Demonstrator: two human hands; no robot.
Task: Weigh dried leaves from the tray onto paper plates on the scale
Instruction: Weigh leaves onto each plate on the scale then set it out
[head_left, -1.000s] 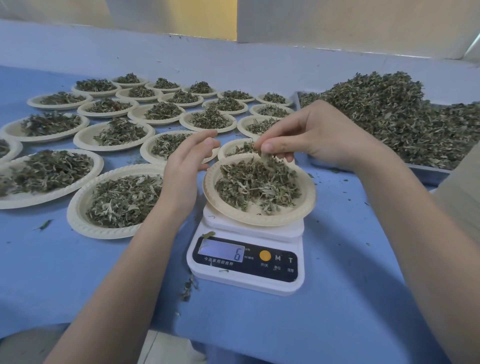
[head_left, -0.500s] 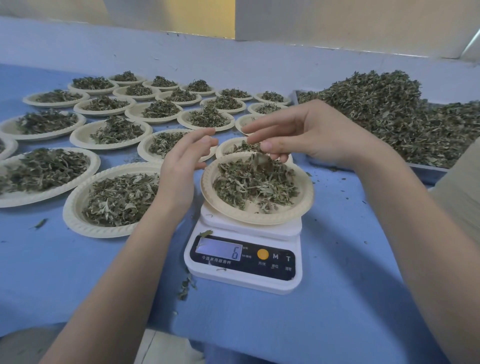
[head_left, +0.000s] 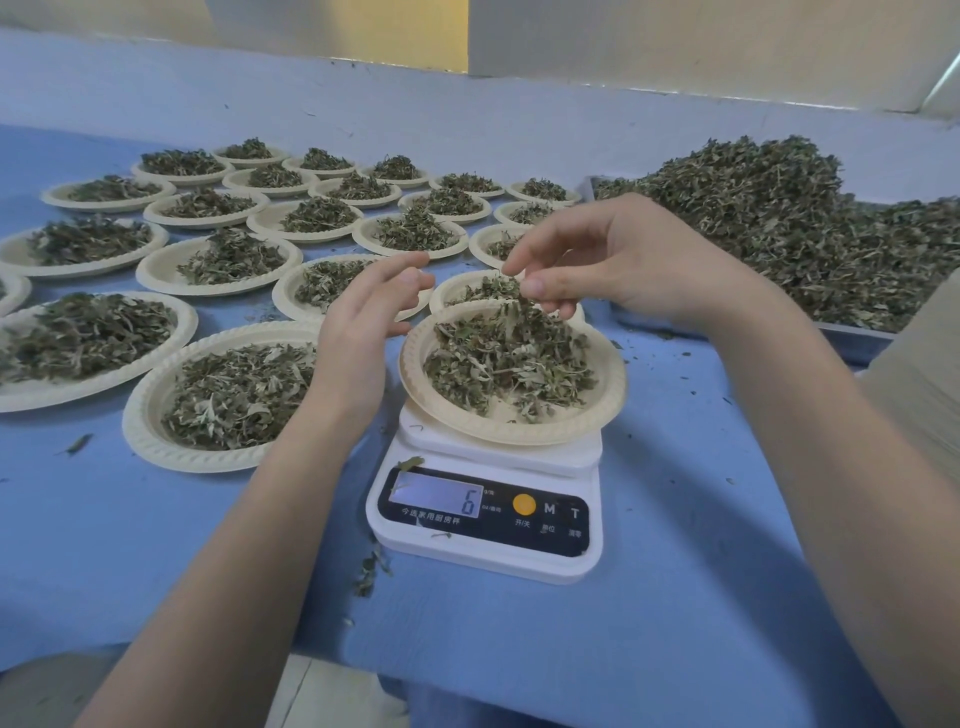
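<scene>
Right hand (head_left: 618, 260) grip pinches dried leaves (head_left: 522, 299) directly over plate (head_left: 597, 410) at its 12 o'clock rim; scale (head_left: 488, 525) reads 6. Left hand (head_left: 363, 332), fingers spread, at 9.

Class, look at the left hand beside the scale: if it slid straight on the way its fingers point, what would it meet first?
Probably the right hand, whose fingers pinch leaves over the plate on the scale. The left hand points up and right toward it; depth is unclear, so it might pass underneath.

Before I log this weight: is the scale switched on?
On. The scale display is lit and shows 6 under the loaded paper plate.
</scene>
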